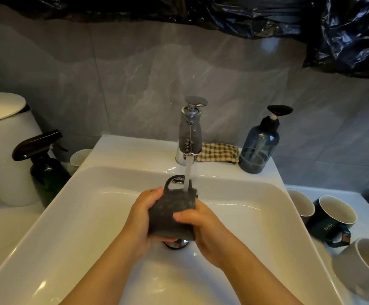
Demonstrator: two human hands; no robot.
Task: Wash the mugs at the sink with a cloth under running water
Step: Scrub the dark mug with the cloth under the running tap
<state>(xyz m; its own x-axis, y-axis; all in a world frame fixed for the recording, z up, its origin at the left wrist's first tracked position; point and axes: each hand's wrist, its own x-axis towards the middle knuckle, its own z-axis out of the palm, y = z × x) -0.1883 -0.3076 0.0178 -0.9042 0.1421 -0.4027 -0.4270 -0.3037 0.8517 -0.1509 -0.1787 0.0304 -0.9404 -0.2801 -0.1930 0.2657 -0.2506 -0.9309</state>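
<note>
Two hands: fingers of left hand (pixel 148 208) and right hand (pixel 201 227) curl round the mug (pixel 172 210) from either side
Mug: dark grey, speckled, matt; handle loop at far end; held low over the sink (pixel 69 216) drain
Water (pixel 188 172): falls from the tap (pixel 189 137) onto the mug's far end

Left hand (pixel 142 214) and right hand (pixel 205 232) gripping a dark grey mug (pixel 171 209) between them, handle beyond the left fingers, tap water (pixel 187 172) falling on its far end, white sink (pixel 80 227) below, spare mugs (pixel 318 227) right of the right hand.
</note>
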